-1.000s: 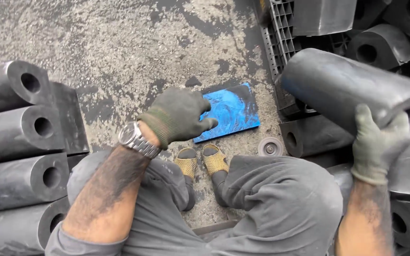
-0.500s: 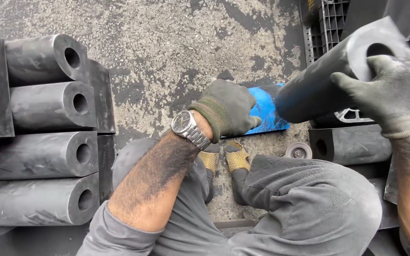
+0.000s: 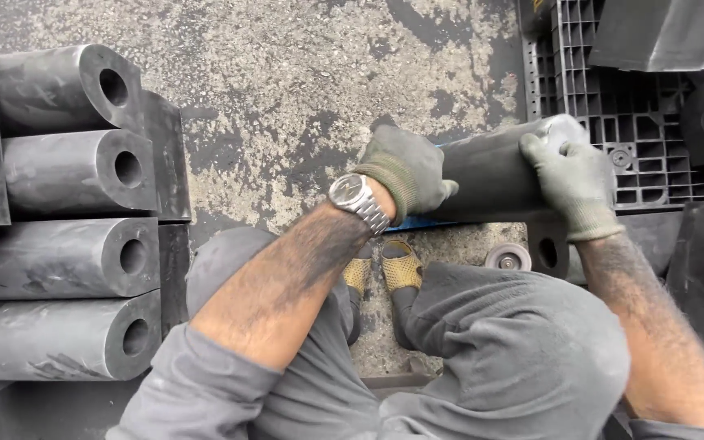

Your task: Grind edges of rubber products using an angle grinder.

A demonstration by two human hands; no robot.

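Now | black rubber block (image 3: 495,175) lies crosswise, left-right | hands at ends

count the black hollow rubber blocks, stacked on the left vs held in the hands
Stacked blocks on the left: 4
Held block, between left hand and right hand: 1
Total: 5; the dark pieces at right are partly cut off and not counted.

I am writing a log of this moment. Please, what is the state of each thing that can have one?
left hand: gloved, pressed on the block's near end
right hand: gloved, gripping the block's far end
black rubber block: held lying sideways, low over the ground
stacked rubber blocks: lying on their sides, untouched
small wheel: flat on the ground
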